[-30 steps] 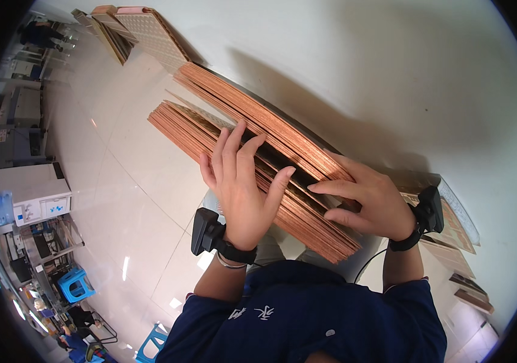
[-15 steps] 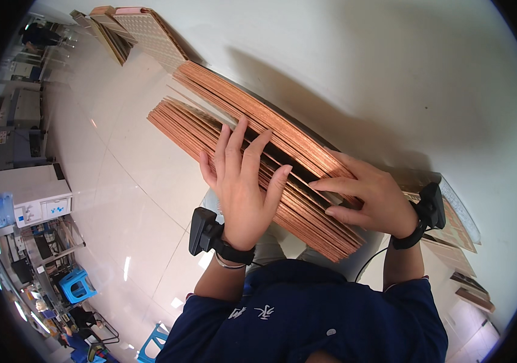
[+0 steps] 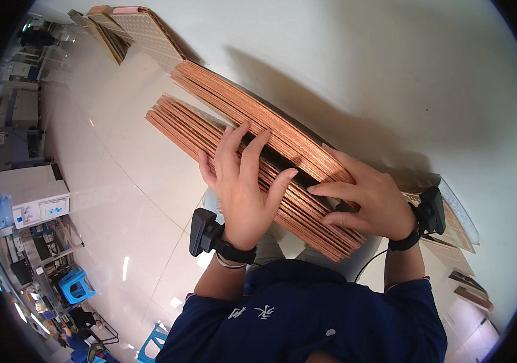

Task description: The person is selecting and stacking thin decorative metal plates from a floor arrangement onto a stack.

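Thin copper-brown boards stand on edge, split into a near bundle (image 3: 176, 126) and a far bundle (image 3: 234, 104) with a dark gap between them. Across the near bundle's top edges lies my left hand (image 3: 237, 169), fingers spread and tips at the gap, thumb stretched to the right. My right hand (image 3: 376, 196) is at the right end of the boards. One of its fingers reaches over the far bundle's wall side, its index finger points into the gap and its thumb rests on the near bundle. Its fingers are apart. The boards' lower parts are hidden.
A pale wall (image 3: 403, 72) rises behind the far bundle. More panels (image 3: 149, 36) lean against it at the upper left, and flat boards (image 3: 452, 257) stand at the right. A blue stool (image 3: 77, 285) and a white cabinet (image 3: 40, 193) are across the tiled floor (image 3: 131, 199).
A thin board that stood apart in the gap now lies against the near bundle. My left thumb has shifted slightly right, while my right hand has moved very little.
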The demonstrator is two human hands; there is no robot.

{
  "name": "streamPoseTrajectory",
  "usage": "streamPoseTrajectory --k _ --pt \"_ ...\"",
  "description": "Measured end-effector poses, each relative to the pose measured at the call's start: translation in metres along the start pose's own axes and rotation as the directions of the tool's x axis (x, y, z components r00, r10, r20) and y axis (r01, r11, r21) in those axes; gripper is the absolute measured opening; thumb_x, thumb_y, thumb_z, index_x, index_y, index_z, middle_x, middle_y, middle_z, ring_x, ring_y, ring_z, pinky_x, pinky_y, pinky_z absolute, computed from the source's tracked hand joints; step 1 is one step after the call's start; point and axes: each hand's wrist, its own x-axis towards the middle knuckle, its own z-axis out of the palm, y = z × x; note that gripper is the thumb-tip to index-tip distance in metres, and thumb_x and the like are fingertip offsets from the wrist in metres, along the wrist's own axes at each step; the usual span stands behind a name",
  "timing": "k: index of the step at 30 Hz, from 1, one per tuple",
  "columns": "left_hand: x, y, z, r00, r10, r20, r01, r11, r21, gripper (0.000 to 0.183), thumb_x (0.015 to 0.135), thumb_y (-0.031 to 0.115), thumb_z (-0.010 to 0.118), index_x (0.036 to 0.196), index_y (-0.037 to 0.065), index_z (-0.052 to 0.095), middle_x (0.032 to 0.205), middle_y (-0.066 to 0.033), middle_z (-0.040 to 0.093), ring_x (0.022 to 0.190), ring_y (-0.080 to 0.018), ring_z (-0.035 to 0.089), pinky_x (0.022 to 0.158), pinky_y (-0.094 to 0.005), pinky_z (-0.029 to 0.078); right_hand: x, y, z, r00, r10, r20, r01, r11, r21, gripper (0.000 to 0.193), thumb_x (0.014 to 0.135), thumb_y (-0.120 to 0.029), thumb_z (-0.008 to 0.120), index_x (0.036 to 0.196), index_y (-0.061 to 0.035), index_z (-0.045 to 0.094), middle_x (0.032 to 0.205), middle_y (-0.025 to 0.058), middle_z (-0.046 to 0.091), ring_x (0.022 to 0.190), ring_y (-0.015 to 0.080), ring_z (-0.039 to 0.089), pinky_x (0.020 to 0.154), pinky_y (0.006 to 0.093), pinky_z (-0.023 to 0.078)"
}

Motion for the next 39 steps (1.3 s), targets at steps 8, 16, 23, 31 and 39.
streamPoseTrajectory --k 8,16,23,31,39 --pt "0.0020 -0.0009 0.0008 1.000 0.021 0.005 -0.021 1.000 -0.007 0.043 0.075 0.031 0.063 0.113 0.013 0.055 0.127 -0.0098 0.043 0.123 -0.0296 0.035 0.100 -0.0500 0.009 0.0008 0.0031 -0.0017 1.000 0.011 0.025 -0.011 1.000 -0.001 0.038 0.067 -0.037 0.068 0.103 -0.0254 0.063 0.127 0.0154 0.044 0.103 0.0273 0.055 0.079 0.0316 0.049" --pt "0.0022 0.0013 -0.0039 0.997 0.017 0.070 -0.018 1.000 0.008 0.036 0.080 0.026 0.056 0.114 0.014 0.056 0.130 -0.0092 0.042 0.126 -0.0293 0.031 0.104 -0.0459 0.006 0.0003 0.0069 -0.0023 1.000 0.011 0.017 -0.011 1.000 0.011 0.038 0.068 -0.036 0.067 0.105 -0.0252 0.062 0.128 0.0155 0.043 0.104 0.0272 0.055 0.079 0.0319 0.048" --pt "0.0029 0.0012 -0.0037 0.998 0.031 0.047 -0.031 0.999 0.009 0.039 0.079 0.023 0.056 0.116 0.014 0.054 0.131 -0.0108 0.040 0.125 -0.0308 0.030 0.104 -0.0454 0.007 0.0029 0.0046 -0.0012 0.999 0.047 -0.003 -0.047 0.998 0.040 0.035 0.069 -0.018 0.065 0.104 -0.0246 0.063 0.128 0.0172 0.043 0.101 0.0288 0.056 0.078 0.0322 0.048" --pt "0.0019 -0.0007 -0.0011 0.999 0.027 0.042 -0.028 0.999 0.025 0.042 0.079 0.030 0.057 0.117 0.013 0.054 0.129 -0.0107 0.042 0.122 -0.0294 0.034 0.103 -0.0452 0.010 0.0029 0.0063 -0.0037 1.000 0.022 0.019 -0.022 1.000 -0.018 0.028 0.072 -0.020 0.065 0.099 -0.0251 0.065 0.127 0.0143 0.045 0.094 0.0236 0.059 0.072 0.0286 0.050" --pt "0.0037 0.0004 -0.0018 0.997 0.029 0.067 -0.032 0.999 0.039 0.043 0.079 0.033 0.056 0.118 0.014 0.054 0.132 -0.0099 0.041 0.123 -0.0300 0.033 0.103 -0.0459 0.008 0.0053 0.0037 -0.0073 0.997 0.069 0.039 -0.069 0.998 -0.004 0.039 0.062 -0.036 0.073 0.099 -0.0251 0.065 0.128 0.0130 0.044 0.093 0.0231 0.059 0.072 0.0294 0.050"
